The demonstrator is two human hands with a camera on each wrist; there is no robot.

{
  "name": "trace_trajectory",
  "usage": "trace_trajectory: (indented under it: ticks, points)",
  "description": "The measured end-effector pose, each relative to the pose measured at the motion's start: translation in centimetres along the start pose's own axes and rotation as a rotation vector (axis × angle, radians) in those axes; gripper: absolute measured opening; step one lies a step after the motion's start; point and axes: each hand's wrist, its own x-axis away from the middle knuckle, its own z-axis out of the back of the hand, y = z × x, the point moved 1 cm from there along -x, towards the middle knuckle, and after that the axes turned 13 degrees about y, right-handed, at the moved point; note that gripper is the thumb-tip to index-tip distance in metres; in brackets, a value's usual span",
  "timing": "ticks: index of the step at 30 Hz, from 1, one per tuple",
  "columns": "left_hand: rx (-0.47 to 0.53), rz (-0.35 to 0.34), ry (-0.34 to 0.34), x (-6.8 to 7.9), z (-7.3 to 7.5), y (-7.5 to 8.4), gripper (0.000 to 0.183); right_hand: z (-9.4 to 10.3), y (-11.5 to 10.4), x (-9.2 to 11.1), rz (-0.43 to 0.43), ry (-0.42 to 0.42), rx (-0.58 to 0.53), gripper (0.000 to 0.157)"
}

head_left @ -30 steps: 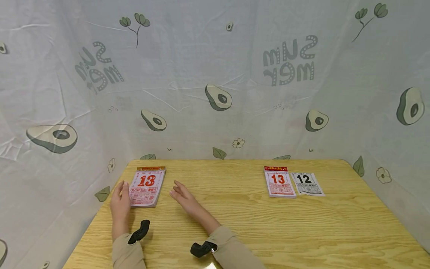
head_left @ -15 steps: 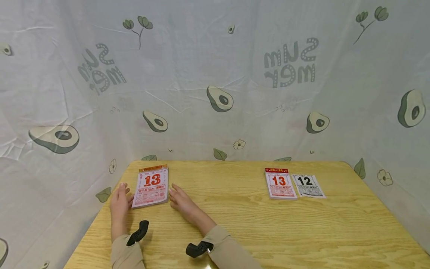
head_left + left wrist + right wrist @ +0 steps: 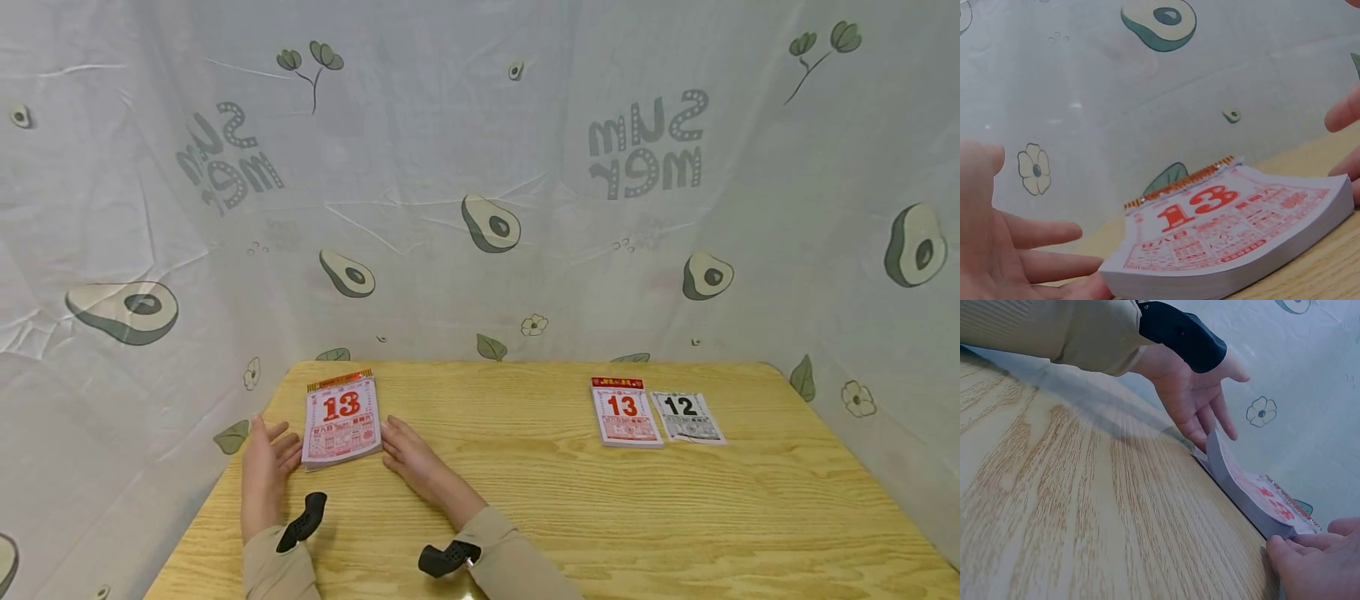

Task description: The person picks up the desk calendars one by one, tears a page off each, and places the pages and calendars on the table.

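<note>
A thick tear-off calendar [image 3: 341, 421] showing a red 13 lies at the table's left side, its orange-and-black striped top edge away from me. My left hand [image 3: 264, 471] stands at its left side with fingers extended, fingertips right at the lower left corner. On the opposite side, my right hand [image 3: 416, 462] has its fingers laid along the right edge. In the left wrist view the page block [image 3: 1210, 231] bows, its lower corners raised. The right wrist view shows my left hand's fingers [image 3: 1207, 419] at the raised corner of the pages.
A smaller calendar [image 3: 626, 414] with a red top band and a red 13 lies at the right. Beside it is a loose sheet [image 3: 687, 417] with a black 12. The wooden table [image 3: 600, 517] is enclosed by a pale avocado-print cloth [image 3: 420, 150].
The larger calendar has shifted slightly right and turned a little, and its lower part now bows. My right hand has come in to its right edge, my left fingers to its left.
</note>
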Motion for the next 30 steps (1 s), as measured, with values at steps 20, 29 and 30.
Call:
trace_trajectory:
  ticks: [20,29,30]
  points:
    - [-0.189,-0.007,-0.048,-0.1,-0.9,0.5,0.107,0.4,0.0,0.2,-0.006,-0.016,0.003,0.070]
    - [-0.239,-0.055,-0.026,0.3,-1.5,1.2,0.107,0.5,0.2,0.0,-0.006,-0.018,-0.005,0.071]
    - [-0.238,-0.053,-0.021,0.3,-1.5,1.2,0.106,0.6,0.2,0.0,-0.004,-0.020,-0.005,0.071]
